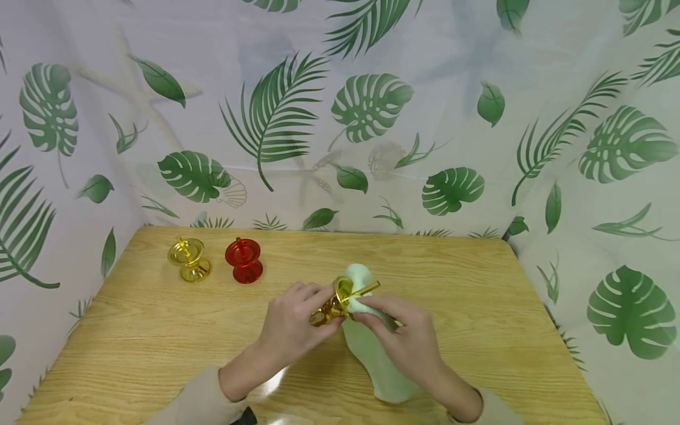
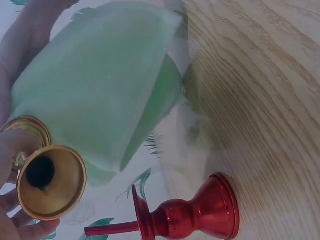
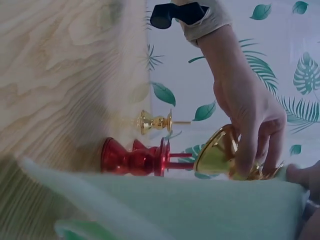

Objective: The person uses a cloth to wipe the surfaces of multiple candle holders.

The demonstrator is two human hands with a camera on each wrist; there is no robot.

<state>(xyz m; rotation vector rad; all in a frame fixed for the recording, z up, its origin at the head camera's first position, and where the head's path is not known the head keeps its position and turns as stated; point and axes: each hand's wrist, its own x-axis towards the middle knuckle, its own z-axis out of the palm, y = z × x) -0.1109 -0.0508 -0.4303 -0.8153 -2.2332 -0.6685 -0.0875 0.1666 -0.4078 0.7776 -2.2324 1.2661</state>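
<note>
Gold holder (image 1: 343, 287) gripped by left hand (image 1: 294, 316), right hand (image 1: 408, 327) pinching green cloth (image 1: 372, 360), hollow base (image 2: 57, 185) visible from left wrist, not right wrist

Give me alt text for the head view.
The left hand holds a spiked gold holder tilted while the right hand pinches pale green cloth against it, over a wooden table. A second gold holder and a red holder stand farther back, left.

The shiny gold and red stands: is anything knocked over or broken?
Nothing looks odd. The red stand and far gold stand are upright, with no damage showing. The held gold stand tilts, but the left hand grips it that way.
</note>
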